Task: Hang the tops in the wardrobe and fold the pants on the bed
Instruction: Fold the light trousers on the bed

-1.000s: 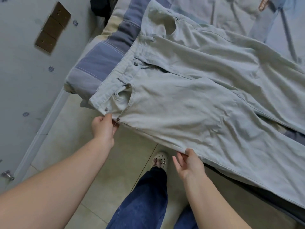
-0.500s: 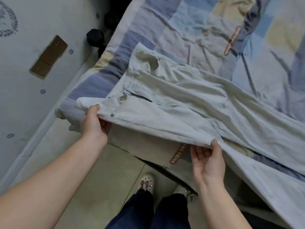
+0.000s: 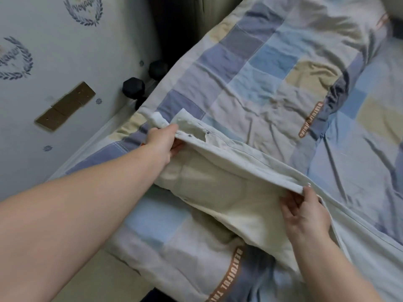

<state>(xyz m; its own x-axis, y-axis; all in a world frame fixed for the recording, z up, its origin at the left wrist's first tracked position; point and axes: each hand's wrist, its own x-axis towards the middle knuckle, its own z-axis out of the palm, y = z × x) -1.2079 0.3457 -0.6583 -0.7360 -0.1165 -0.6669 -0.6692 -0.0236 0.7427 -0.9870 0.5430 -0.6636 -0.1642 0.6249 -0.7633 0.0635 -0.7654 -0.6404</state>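
Both arms reach forward over the bed (image 3: 272,88). The left hand (image 3: 162,141), toward 10 o'clock, grips the waistband of the pale pants (image 3: 220,192); the right hand (image 3: 305,211), toward 4 o'clock, pinches the lifted side seam, thumb on top. Between the hands the pants' edge is raised, and the rest lies on the patchwork bedcover.

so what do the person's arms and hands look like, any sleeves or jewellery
Both forearms are bare as far as the frame shows, with no sleeve in view. The left hand and the right hand wear no gloves, and no ring, watch or bracelet shows on either. A fingernail on the right hand looks pale and glossy; whether it is polished cannot be told.
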